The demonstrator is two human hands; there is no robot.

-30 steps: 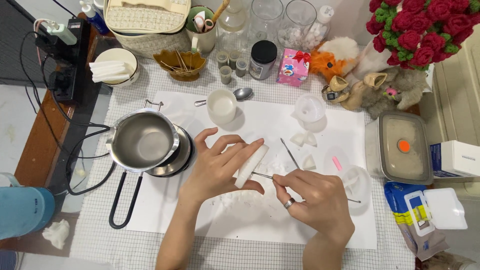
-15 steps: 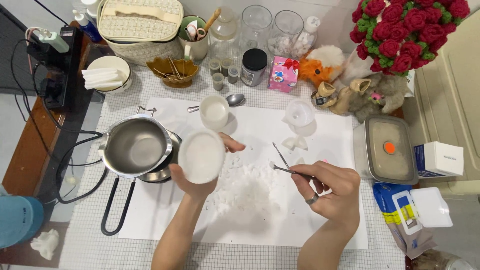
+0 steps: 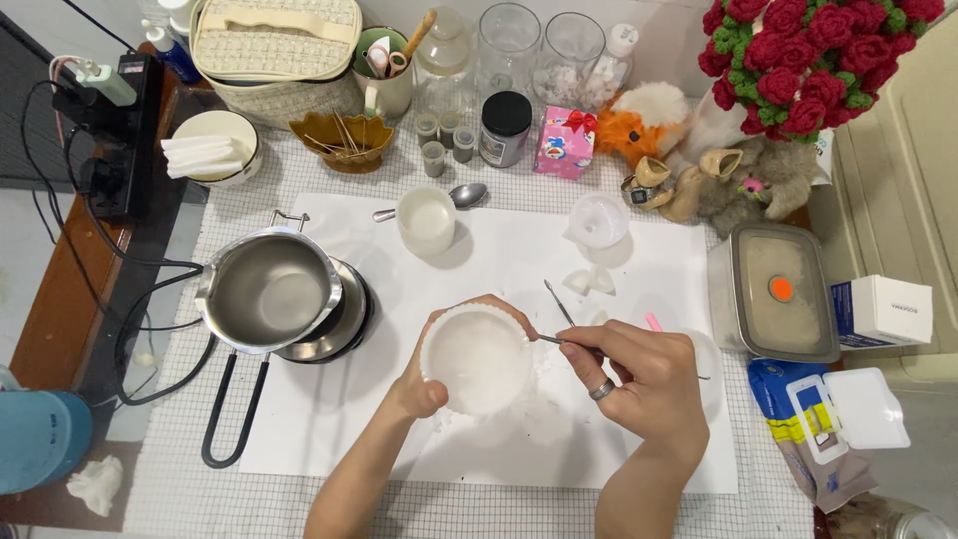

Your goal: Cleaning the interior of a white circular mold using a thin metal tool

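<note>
Since a moment ago the left hand [image 3: 429, 384] has turned the round scalloped white disc [image 3: 477, 357] face-up over the white paper sheet [image 3: 519, 250], fingers curled under its rim; the right hand [image 3: 639, 384] pinches a thin metal pick [image 3: 551, 340] at its edge. Right: blue-yellow wipes pack [image 3: 808, 424], white carton [image 3: 883, 311]; far back, pink box [image 3: 565, 142].

The white scalloped mould [image 3: 479, 357] in the left hand [image 3: 424, 384] looked matt and waxy, and the thin tool [image 3: 552, 340] pinched in the right hand [image 3: 639, 384] was bare shiny metal. At nine o'clock from the mould the pouring pot [image 3: 267, 291] was brushed, glossy steel. Underneath lay smooth white paper [image 3: 519, 250] on a checked woven cloth [image 3: 200, 489].
</note>
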